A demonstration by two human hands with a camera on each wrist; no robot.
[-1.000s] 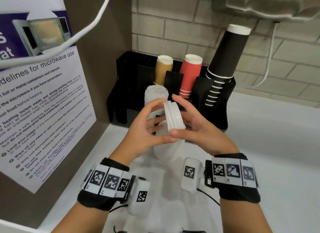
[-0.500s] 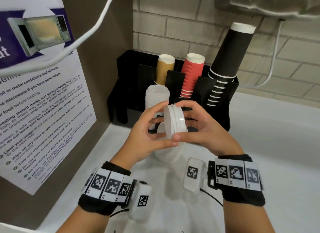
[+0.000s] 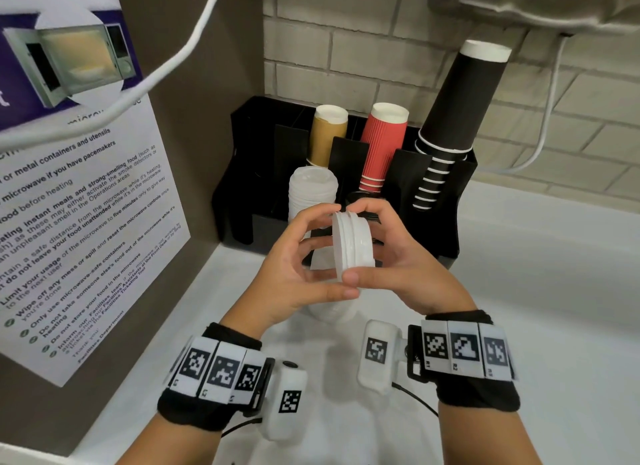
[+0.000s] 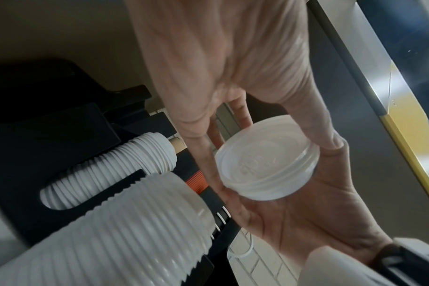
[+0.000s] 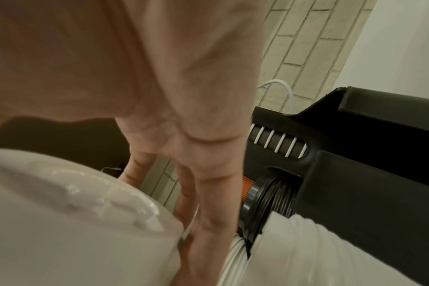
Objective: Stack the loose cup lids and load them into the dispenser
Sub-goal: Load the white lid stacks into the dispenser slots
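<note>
As before, both hands grip lids (image 3: 353, 245), now squared.

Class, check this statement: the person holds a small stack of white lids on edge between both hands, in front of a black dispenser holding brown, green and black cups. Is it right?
Not quite. The middle cups are red, not green, as the head view shows. The rest stands: both the left hand and right hand hold the white lids on edge before the black dispenser.

surface: white counter (image 3: 519, 291) | on it: black cup dispenser (image 3: 433, 222), against brick wall (image 3: 346, 49)
</note>
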